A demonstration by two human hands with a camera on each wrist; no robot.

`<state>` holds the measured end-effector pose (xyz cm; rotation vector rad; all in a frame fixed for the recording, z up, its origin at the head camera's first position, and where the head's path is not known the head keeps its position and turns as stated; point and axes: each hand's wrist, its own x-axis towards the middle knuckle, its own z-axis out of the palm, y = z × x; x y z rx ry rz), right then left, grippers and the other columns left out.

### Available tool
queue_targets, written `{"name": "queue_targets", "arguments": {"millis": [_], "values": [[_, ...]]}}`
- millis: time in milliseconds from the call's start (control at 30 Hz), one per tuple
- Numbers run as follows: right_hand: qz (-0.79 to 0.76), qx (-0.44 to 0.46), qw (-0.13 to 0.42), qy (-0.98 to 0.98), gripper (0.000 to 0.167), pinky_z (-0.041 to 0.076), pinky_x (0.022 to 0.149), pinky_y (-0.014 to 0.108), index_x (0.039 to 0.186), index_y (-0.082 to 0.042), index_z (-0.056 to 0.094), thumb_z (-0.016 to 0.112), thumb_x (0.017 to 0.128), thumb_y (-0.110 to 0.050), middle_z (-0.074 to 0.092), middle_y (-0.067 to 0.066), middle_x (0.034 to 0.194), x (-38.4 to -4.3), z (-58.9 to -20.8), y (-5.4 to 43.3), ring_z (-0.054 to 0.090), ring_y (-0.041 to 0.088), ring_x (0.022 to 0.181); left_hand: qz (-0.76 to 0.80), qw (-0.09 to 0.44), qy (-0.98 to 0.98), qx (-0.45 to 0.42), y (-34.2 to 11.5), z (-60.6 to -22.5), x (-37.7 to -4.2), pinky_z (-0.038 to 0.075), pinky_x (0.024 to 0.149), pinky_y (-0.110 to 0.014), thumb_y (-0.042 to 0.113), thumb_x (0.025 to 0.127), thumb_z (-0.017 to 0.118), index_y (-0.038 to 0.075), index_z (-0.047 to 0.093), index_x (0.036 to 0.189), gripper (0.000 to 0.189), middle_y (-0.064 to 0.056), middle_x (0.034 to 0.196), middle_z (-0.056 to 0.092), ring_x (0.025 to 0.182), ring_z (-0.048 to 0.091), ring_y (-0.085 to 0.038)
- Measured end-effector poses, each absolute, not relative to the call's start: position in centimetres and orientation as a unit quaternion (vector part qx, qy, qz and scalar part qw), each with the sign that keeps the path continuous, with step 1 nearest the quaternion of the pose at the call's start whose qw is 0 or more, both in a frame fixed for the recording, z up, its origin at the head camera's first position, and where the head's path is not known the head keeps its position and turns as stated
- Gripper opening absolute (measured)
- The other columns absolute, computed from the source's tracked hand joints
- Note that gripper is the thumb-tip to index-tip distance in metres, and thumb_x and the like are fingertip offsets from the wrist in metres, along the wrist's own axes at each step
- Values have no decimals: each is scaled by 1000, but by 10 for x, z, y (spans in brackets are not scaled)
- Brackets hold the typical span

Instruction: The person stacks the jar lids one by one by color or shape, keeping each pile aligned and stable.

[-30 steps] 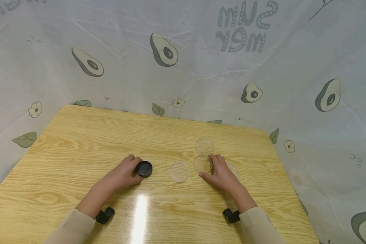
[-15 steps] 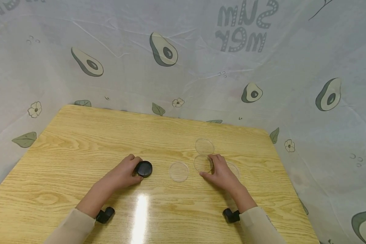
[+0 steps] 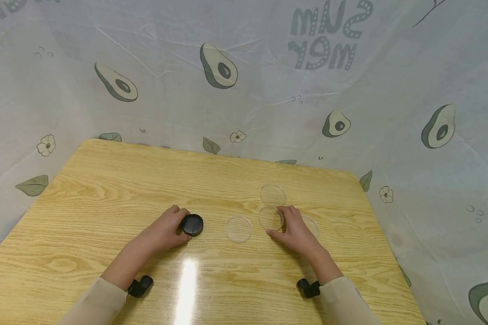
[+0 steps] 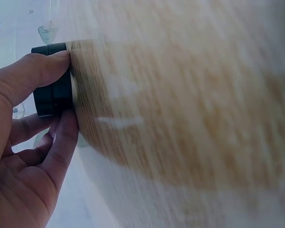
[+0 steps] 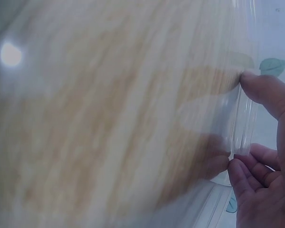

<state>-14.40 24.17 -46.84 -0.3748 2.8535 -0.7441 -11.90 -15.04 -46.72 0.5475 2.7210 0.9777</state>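
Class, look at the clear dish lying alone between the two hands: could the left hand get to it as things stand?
Probably not freely: the left hand already grips the black cap. The clear dish lies just beyond on bare table, with nothing between.

- The table (image 3: 105,189) shows pale yellow wood grain under a glossy coat that throws back a bright streak of light.
- The round black lid (image 3: 193,225) looks like smooth plastic with a dull sheen; in the left wrist view its side wall is faceted.
- The clear dishes (image 3: 238,228) are transparent, smooth and shiny, of glass or plastic, which one cannot be told.
- The backdrop sheet (image 3: 268,90) is thin, creased film with a soft sheen, printed with avocados.
- The sleeves (image 3: 341,300) are matt beige cloth.
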Motion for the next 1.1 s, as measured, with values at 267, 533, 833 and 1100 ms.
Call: {"name": "queue_targets", "arguments": {"millis": [267, 533, 833, 1100], "values": [[-273, -121, 92, 950, 82, 48, 106, 59, 154, -1, 40, 78, 94, -41, 46, 23, 146, -143, -470, 241, 51, 37, 131, 330, 91, 920, 190, -151, -469, -119, 45, 78, -36, 12, 86, 84, -2, 63, 126, 47, -10, 102, 55, 87, 48, -18], [-294, -140, 89, 941, 80, 46, 110, 59, 153, -2, 43, 80, 92, -38, 48, 21, 147, -140, -466, 231, 51, 38, 136, 337, 88, 918, 192, -152, -471, -119, 46, 79, -36, 12, 86, 84, -1, 63, 126, 46, -10, 102, 55, 87, 48, -17], [-292, -171, 107, 935, 77, 45, 113, 56, 154, -3, 44, 80, 93, -36, 49, 17, 148, -139, -463, 216, 51, 34, 137, 337, 85, 918, 190, -152, -473, -119, 48, 81, -39, 11, 86, 84, 0, 64, 125, 46, -10, 103, 56, 89, 50, -18], [-288, -195, 124, 929, 79, 45, 115, 54, 154, -5, 45, 80, 92, -40, 46, 16, 151, -135, -462, 203, 50, 33, 140, 335, 84, 919, 192, -151, -471, -119, 48, 80, -38, 11, 85, 84, 0, 64, 125, 46, -10, 102, 56, 88, 49, -18]]}}
